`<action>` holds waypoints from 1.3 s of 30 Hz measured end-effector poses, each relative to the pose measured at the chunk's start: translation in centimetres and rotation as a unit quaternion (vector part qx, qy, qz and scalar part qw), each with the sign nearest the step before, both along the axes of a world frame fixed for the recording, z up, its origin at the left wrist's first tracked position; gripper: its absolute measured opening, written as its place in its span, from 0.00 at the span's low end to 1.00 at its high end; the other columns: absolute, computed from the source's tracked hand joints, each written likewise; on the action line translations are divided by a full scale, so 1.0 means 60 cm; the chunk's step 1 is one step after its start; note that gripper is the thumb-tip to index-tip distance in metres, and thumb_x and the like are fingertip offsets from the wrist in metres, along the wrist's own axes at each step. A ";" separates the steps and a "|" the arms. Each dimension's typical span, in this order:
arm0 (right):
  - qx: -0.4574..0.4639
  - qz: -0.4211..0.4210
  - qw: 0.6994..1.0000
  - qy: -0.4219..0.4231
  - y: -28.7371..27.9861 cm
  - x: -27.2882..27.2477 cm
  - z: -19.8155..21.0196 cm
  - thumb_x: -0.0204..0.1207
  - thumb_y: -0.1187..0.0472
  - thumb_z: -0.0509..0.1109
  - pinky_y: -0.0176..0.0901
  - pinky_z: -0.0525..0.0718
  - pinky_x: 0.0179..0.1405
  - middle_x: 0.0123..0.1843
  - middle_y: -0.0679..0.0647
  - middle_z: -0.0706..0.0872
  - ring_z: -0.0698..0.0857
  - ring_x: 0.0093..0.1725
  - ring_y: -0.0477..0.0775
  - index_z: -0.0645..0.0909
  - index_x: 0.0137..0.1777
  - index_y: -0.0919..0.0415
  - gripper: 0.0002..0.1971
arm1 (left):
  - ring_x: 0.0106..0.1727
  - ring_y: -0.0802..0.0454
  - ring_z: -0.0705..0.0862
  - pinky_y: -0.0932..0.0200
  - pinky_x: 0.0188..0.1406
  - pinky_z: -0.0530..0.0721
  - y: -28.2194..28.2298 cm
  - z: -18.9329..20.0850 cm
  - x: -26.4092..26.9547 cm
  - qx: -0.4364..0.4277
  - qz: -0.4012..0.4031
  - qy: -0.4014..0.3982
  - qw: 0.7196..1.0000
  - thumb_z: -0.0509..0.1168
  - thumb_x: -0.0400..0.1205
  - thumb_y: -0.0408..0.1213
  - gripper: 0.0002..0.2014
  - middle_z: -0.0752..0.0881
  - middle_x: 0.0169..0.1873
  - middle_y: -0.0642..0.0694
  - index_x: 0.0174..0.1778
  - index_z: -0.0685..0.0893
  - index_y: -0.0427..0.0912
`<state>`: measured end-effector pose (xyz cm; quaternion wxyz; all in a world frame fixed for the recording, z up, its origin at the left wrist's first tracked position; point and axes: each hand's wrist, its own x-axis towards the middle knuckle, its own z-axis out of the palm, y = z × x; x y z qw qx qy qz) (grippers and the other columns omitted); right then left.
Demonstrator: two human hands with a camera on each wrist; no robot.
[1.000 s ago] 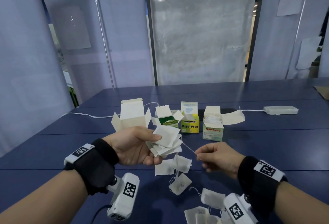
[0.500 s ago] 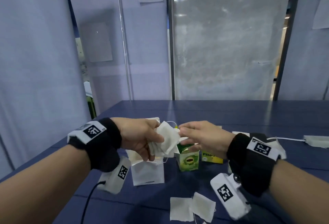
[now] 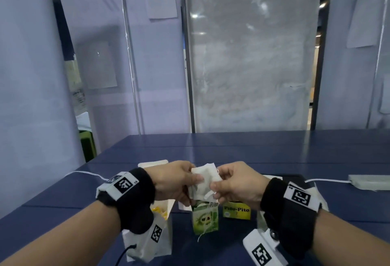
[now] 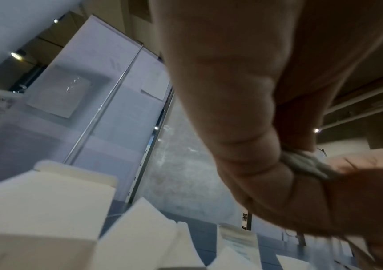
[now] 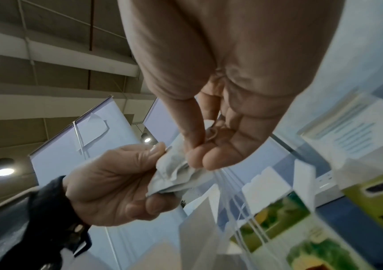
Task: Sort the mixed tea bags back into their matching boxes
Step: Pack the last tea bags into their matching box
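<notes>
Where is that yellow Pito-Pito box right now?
In the head view the Pito-Pito box stands on the blue table, just under the right hand, with the green box on its left.

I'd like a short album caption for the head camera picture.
Both hands, left and right, hold a bunch of white tea bags above the open green box and the yellow Pito-Pito box.

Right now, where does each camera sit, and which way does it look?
Head: worn high, looks forward and down at both hands, left hand and right hand, and wristbands.
Left wrist: under the left palm, looks up along its fingers.
Right wrist: under the right palm, looks up at both hands.
Shared: the tea bags, the green box.
</notes>
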<state>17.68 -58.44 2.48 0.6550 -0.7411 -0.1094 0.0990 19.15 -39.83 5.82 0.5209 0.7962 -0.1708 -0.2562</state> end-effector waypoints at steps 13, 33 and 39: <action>-0.018 -0.044 0.997 0.055 -0.092 -0.012 -0.018 0.88 0.61 0.55 0.35 0.78 0.25 0.39 0.55 0.81 0.76 0.28 0.46 0.79 0.58 0.62 0.12 | 0.23 0.50 0.75 0.59 0.23 0.71 -0.143 -0.064 0.033 -0.085 0.074 -0.015 0.994 0.52 0.89 0.42 0.14 0.81 0.31 0.40 0.44 0.76 0.38; -0.003 -0.132 0.991 0.015 -0.239 -0.012 0.041 0.81 0.65 0.66 0.40 0.80 0.28 0.42 0.59 0.85 0.82 0.32 0.50 0.81 0.59 0.66 0.09 | 0.21 0.53 0.67 0.68 0.18 0.61 -0.314 0.024 0.053 -0.041 0.006 -0.038 0.998 0.55 0.85 0.58 0.30 0.74 0.27 0.42 0.66 0.72 0.31; 0.018 -0.148 0.989 0.005 -0.257 -0.010 0.040 0.81 0.66 0.67 0.37 0.78 0.23 0.36 0.55 0.83 0.78 0.27 0.46 0.82 0.58 0.62 0.08 | 0.23 0.56 0.67 0.67 0.16 0.64 -0.317 0.043 0.060 0.028 -0.116 -0.085 0.989 0.56 0.87 0.32 0.06 0.74 0.27 0.46 0.51 0.78 0.39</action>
